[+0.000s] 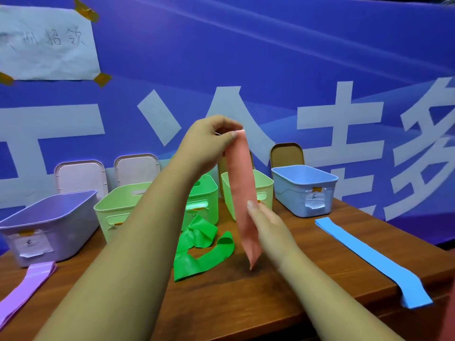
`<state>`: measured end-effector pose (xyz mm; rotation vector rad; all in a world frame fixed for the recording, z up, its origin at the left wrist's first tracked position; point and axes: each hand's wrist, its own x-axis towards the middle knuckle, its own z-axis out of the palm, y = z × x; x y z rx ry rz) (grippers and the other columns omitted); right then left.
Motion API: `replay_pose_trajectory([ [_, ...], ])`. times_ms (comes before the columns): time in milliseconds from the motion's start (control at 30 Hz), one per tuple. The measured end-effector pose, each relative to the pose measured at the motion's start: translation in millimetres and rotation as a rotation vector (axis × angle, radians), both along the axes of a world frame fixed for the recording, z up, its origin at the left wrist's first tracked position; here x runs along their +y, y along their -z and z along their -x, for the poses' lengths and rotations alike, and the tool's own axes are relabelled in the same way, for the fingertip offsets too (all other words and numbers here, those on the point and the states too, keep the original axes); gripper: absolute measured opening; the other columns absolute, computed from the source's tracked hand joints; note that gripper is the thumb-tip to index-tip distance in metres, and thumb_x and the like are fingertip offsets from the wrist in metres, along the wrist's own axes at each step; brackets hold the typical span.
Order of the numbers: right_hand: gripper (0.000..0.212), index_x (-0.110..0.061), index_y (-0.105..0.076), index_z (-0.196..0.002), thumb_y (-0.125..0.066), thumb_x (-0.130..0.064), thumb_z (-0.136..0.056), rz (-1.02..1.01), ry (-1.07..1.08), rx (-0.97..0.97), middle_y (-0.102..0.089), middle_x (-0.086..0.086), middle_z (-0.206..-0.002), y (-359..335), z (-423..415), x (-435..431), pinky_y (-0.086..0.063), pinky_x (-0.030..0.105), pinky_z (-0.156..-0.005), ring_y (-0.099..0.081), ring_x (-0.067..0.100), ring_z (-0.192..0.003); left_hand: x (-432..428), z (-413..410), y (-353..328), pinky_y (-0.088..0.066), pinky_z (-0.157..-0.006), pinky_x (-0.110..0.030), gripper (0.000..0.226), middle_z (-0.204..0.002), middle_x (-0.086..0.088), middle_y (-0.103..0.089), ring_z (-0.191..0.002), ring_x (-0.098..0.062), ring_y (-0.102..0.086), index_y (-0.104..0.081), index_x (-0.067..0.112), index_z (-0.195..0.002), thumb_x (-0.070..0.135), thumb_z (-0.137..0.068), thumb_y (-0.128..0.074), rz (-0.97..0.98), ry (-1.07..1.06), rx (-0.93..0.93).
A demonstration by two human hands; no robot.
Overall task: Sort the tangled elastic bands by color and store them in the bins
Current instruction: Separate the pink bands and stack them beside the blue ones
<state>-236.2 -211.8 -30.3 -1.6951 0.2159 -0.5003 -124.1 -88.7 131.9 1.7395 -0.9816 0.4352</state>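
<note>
Pink band [242, 193], left hand [211, 141] atop, right hand [268, 217] seemingly pinching its middle.

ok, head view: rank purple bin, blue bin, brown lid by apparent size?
1. purple bin
2. blue bin
3. brown lid
The purple bin sits nearer the camera, so the two bins' true sizes may match.
</note>
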Motion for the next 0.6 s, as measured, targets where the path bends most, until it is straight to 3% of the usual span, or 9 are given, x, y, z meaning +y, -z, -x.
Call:
replay_pose_trajectory([
  [100, 0.033, -0.053, -0.065, -0.097, -0.048, -0.081, -0.094, -0.015, 0.003, 0.060, -0.068, -0.011, -0.119, 4, -2, -11, -0.050, 0.048, -0.110, -0.062, 0.016, -0.119, -9, -4, 2, -0.066, -0.085, -0.044, 0.015, -0.103, 0.009, -0.078, -0.099, -0.015, -0.074, -0.081, 0.029, -0.108, 0.022, -0.099, -0.071, 0.060, 0.024, 0.059],
  [200, 0.033, -0.048, -0.065, -0.101, -0.043, -0.072, -0.102, 0.005, 0.012, 0.107, -0.073, -0.004, -0.111, 8, 1, -18, -0.057, 0.053, -0.103, -0.071, 0.020, -0.106, -18, -12, 8, -0.066, -0.086, -0.041, 0.015, -0.105, 0.008, -0.078, -0.101, -0.014, -0.074, -0.081, 0.028, -0.107, 0.020, -0.099, -0.072, 0.094, 0.032, 0.124],
  [267, 0.031, -0.040, -0.065, -0.112, -0.041, -0.060, -0.109, 0.027, 0.001, 0.135, -0.079, 0.000, -0.097, 9, 8, -21, -0.065, 0.044, -0.081, -0.077, 0.019, -0.084, -26, -19, 15, -0.066, -0.084, -0.040, 0.015, -0.106, 0.006, -0.078, -0.101, -0.016, -0.074, -0.081, 0.028, -0.106, 0.019, -0.098, -0.072, 0.134, 0.033, 0.168],
  [333, 0.030, -0.031, -0.065, -0.119, -0.043, -0.050, -0.112, 0.087, 0.000, 0.154, -0.079, 0.002, -0.088, 12, 18, -25, -0.059, 0.033, -0.058, -0.072, 0.016, -0.066, -36, -24, 24, -0.065, -0.074, -0.030, 0.015, -0.108, 0.004, -0.077, -0.099, -0.015, -0.073, -0.080, 0.026, -0.105, 0.017, -0.099, -0.071, 0.170, 0.015, 0.215],
  [367, 0.029, -0.031, -0.065, -0.118, -0.043, -0.048, -0.112, 0.122, 0.026, 0.167, -0.078, 0.001, -0.086, 13, 24, -27, -0.054, 0.029, -0.053, -0.070, 0.014, -0.062, -42, -28, 31, -0.062, -0.068, -0.025, 0.014, -0.107, 0.004, -0.077, -0.098, -0.014, -0.073, -0.080, 0.025, -0.105, 0.016, -0.099, -0.071, 0.184, 0.006, 0.238],
  [467, 0.032, -0.027, -0.065, -0.096, -0.043, -0.046, -0.110, 0.349, 0.160, 0.213, -0.070, -0.001, -0.081, 18, 40, -37, -0.047, 0.029, -0.055, -0.067, 0.014, -0.066, -62, -39, 55, -0.058, -0.064, -0.025, 0.015, -0.106, 0.002, -0.077, -0.096, -0.016, -0.072, -0.080, 0.028, -0.098, 0.016, -0.097, -0.071, 0.187, -0.021, 0.279],
  [600, 0.036, -0.015, -0.063, -0.092, -0.046, -0.043, -0.108, 0.467, 0.239, 0.284, -0.065, 0.002, -0.087, 23, 57, -54, -0.048, 0.037, -0.067, -0.064, 0.020, -0.081, -91, -55, 98, -0.064, -0.082, -0.040, 0.011, -0.101, 0.005, -0.078, -0.094, -0.016, -0.073, -0.080, 0.025, -0.101, 0.019, -0.094, -0.075, 0.134, -0.062, 0.306],
])
